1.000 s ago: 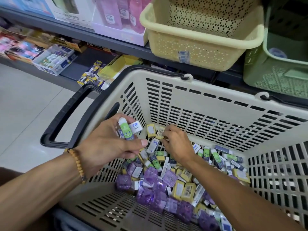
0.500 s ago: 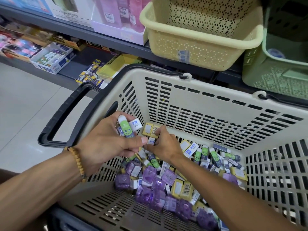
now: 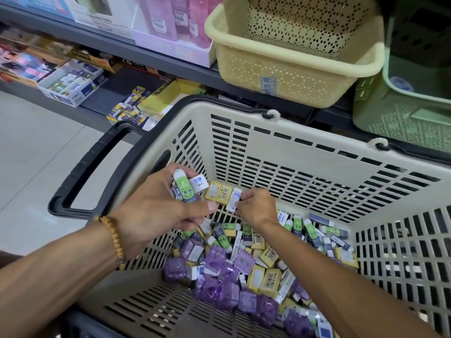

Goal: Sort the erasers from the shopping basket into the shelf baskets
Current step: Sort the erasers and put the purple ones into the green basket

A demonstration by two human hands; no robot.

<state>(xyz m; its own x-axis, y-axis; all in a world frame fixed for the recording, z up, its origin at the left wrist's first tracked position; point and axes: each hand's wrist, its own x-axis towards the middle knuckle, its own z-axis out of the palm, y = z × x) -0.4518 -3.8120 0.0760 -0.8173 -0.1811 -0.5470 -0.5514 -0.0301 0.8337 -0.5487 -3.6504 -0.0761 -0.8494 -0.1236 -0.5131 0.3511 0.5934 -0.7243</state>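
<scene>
The grey shopping basket fills the near scene, its black handle folded out to the left. Loose erasers lie heaped on its slatted floor: purple ones nearest, yellow ones in the middle, and green-and-white ones toward the right wall. The left hand, a bead bracelet on its wrist, is held over the basket's left side with its fingers curled round a small bunch of erasers; a green one with a cartoon face and a white one stick out at the top, and how many more sit behind them is hard to tell. The right hand, just beside it, pinches a white eraser at its fingertips, touching two yellow erasers propped against the far left of the basket floor. On the shelf beyond, a cream basket stands far and centre, its visible inside bare, and a green basket sits to its right with something pale and round in it. Left of them are a pink-and-white box and, on the lower shelf, boxes of stationery.
</scene>
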